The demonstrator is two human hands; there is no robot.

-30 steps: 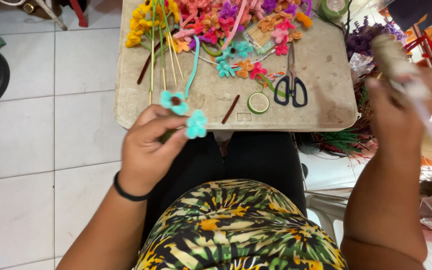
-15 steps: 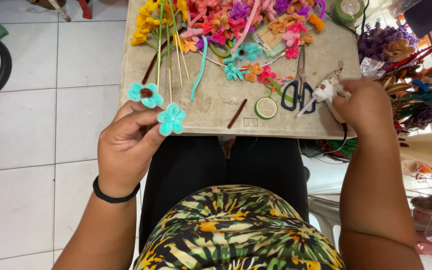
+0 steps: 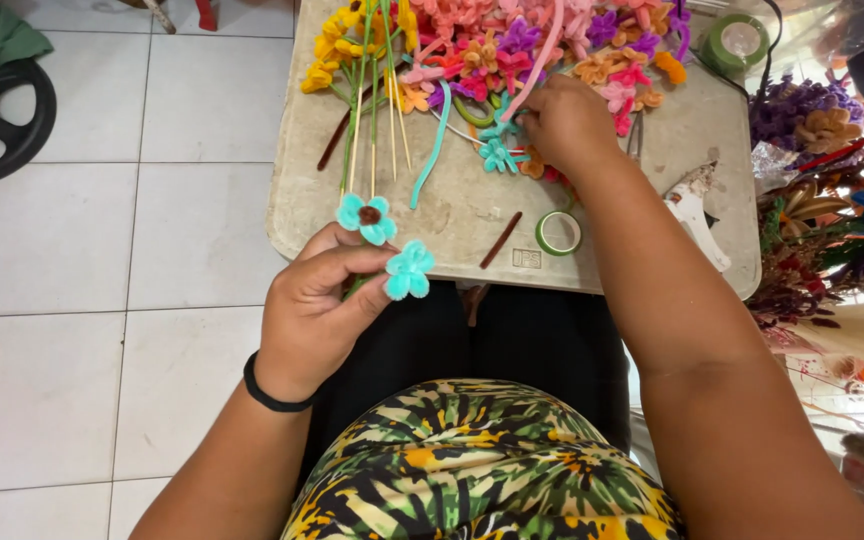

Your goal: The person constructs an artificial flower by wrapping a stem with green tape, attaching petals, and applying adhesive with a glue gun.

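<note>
- My small beige table (image 3: 432,215) carries pipe-cleaner flowers (image 3: 512,45) heaped at twelve o'clock.
- A green tape roll (image 3: 558,232) lies at six, a white glue gun (image 3: 694,210) at four.
- A brown stem (image 3: 501,239) lies beside the roll.

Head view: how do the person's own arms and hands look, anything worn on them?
Both forearms are bare, with no sleeves in view. The left hand has a thin black band around its wrist. The right hand shows no ring, watch or glove. No markings are visible on either arm.
</note>
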